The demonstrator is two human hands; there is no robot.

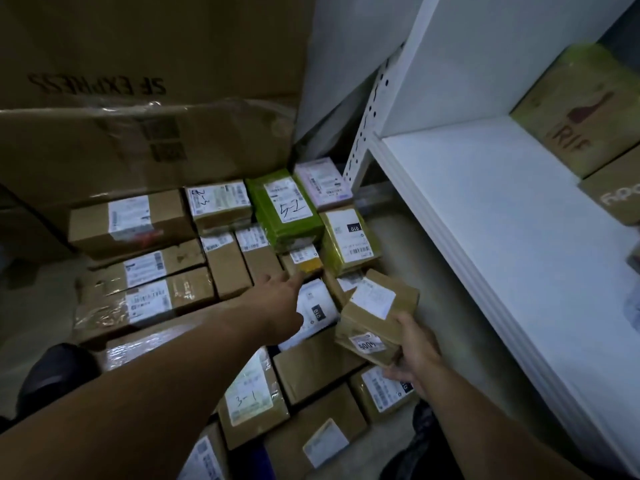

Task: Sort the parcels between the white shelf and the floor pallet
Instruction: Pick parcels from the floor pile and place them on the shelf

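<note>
Parcels (pixel 221 271) left of shelf (pixel 485 209)

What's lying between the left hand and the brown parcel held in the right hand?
In the head view, a white-labelled parcel marked 010 lies in that gap, between the left hand and the brown parcel the right hand grips.

Pretty dim lighting all round. At the back left, an upper carton (pixel 149 36) printed SF EXPRESS upside down is stacked over 1 film-wrapped carton (pixel 138 150). A grey wall (pixel 346 46) is seen beside them, next to the perforated upright (pixel 365 129) of the white shelf (pixel 485 202).
</note>
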